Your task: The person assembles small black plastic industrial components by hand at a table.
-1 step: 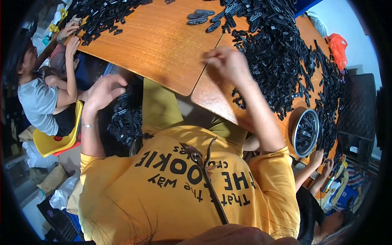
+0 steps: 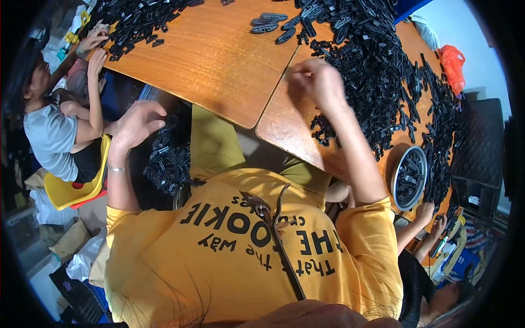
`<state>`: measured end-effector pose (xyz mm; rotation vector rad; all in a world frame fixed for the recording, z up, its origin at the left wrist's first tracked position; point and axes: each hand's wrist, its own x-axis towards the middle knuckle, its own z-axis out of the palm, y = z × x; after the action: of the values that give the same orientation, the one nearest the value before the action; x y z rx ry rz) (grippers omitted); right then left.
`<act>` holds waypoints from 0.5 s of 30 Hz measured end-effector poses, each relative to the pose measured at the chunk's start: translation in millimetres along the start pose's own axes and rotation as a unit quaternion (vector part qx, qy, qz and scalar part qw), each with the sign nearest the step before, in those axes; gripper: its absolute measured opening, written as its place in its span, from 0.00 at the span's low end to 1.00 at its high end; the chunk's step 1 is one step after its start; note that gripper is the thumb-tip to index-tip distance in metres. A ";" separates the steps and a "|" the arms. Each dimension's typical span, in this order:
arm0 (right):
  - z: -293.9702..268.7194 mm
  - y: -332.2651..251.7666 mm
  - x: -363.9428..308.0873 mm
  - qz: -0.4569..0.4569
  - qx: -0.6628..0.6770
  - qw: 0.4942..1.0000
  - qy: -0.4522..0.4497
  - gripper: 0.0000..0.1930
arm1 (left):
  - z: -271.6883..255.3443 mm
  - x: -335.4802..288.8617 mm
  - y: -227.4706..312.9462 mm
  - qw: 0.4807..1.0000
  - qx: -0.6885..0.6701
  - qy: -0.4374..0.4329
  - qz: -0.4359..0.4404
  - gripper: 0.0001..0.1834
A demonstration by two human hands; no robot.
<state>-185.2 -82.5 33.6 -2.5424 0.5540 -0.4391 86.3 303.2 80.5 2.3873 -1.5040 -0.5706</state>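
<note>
My right hand (image 2: pixel 317 82) rests on the wooden table (image 2: pixel 219 60), at the near edge of a large heap of small black plastic parts (image 2: pixel 377 71). Its fingers are curled down and blurred, so what they hold is hidden. My left hand (image 2: pixel 136 123) hangs below the table edge with its fingers loosely apart. It is just left of a dark batch of the same black parts (image 2: pixel 169 158) beside my knee, and I see nothing in it. My yellow shirt fills the lower middle of the view.
A person in a grey shirt (image 2: pixel 52 136) sits on a yellow chair at left, with hands at another black pile (image 2: pixel 136 22). At lower right another person's hands (image 2: pixel 429 216) are near a round metal bowl (image 2: pixel 410 177) of parts. A black crate (image 2: pixel 481 147) stands at right.
</note>
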 end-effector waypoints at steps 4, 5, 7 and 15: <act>-22.2 28.9 2.0 0.025 -0.158 0.987 0.022 0.10 | 27.1 52.2 19.8 0.980 -0.159 0.122 0.017 0.09; -23.7 32.3 2.4 0.044 -0.187 0.981 -0.004 0.09 | 32.7 77.2 40.6 0.974 -0.182 0.134 0.029 0.09; -17.3 27.6 12.9 0.058 -0.239 0.968 -0.050 0.10 | 50.8 126.0 74.1 0.963 -0.203 0.169 0.053 0.10; -4.4 28.9 26.4 0.081 -0.248 0.963 -0.064 0.08 | 97.1 294.9 158.1 0.959 -0.029 0.271 0.078 0.15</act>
<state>-172.8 -119.3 27.2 -2.9348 0.9074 -0.0758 29.1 -32.1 5.3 2.1112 -1.3770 0.0779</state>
